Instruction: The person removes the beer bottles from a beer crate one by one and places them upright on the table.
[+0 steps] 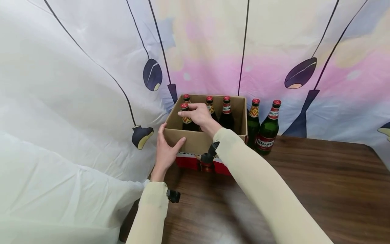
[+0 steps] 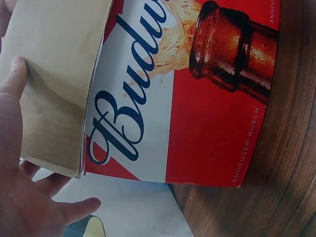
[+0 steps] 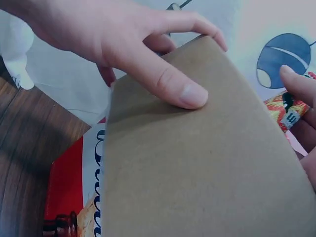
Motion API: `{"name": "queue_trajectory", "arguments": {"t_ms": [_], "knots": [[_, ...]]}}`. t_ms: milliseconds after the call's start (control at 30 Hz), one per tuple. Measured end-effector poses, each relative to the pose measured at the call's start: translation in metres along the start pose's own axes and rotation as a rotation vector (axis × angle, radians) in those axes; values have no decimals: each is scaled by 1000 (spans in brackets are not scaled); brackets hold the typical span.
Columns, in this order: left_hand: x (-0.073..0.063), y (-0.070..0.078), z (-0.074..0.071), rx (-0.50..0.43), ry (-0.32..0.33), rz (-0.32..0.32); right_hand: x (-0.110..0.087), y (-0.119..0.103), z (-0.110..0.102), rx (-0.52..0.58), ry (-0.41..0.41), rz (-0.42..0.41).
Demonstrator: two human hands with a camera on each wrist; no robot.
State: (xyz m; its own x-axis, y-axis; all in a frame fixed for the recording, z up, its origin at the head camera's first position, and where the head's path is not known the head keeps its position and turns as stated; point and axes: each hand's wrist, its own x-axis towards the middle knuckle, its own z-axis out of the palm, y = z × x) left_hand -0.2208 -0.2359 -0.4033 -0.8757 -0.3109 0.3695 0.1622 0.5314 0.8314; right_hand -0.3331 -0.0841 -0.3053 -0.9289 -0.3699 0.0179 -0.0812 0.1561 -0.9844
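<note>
A cardboard beer box [image 1: 190, 141] with its top open stands on the table, its front red and white below a plain brown flap. My left hand [image 1: 166, 152] grips its front left corner, thumb on the flap [image 2: 54, 94] and fingers round the side. Inside the box, my right hand [image 1: 199, 117] holds a beer bottle [image 1: 189, 126] near its neck, thumb and fingers at the yellow and red neck label [image 3: 284, 111]. That bottle is upright with a red cap. Behind it stand more capped bottles, among them one [image 1: 226, 117] at the right. The box wall hides their lower parts.
Two green beer bottles [image 1: 253, 127] [image 1: 268, 132] stand on the table right outside the box. The brown wooden table [image 1: 320, 169] extends to the right. A printed cloth [image 1: 207, 51] hangs close behind, and white cloth [image 1: 76, 152] is at the left.
</note>
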Motion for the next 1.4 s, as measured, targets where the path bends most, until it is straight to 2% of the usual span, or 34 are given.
{"name": "queue_trajectory", "arguments": {"t_ms": [200,400,533,667,867,967,1100,1233,1333,1400], "knots": [[0,-1,4,-26,12,16,-9,-4,-12,35,72,-22],[1,-6,5,-43,16,28,-18,-28,-28,35,89,-104],[2,-10,1,-43,21,34,-28,-53,-45,76,96,-126],[2,-14,-4,-30,30,34,-37,-84,-67,137,119,-103],[8,-18,-9,-24,29,52,-48,-131,-107,190,217,-136],[11,-21,-13,-36,32,62,-53,-146,-126,229,283,-153],[13,-26,-22,-41,42,62,-57,-153,-146,300,382,-165],[13,-30,-26,-40,40,52,-62,-154,-163,370,432,-179],[14,-31,-27,-45,19,54,-68,-159,-173,365,455,-198],[15,-32,-27,-51,16,61,-72,-162,-177,315,467,-202]]}}
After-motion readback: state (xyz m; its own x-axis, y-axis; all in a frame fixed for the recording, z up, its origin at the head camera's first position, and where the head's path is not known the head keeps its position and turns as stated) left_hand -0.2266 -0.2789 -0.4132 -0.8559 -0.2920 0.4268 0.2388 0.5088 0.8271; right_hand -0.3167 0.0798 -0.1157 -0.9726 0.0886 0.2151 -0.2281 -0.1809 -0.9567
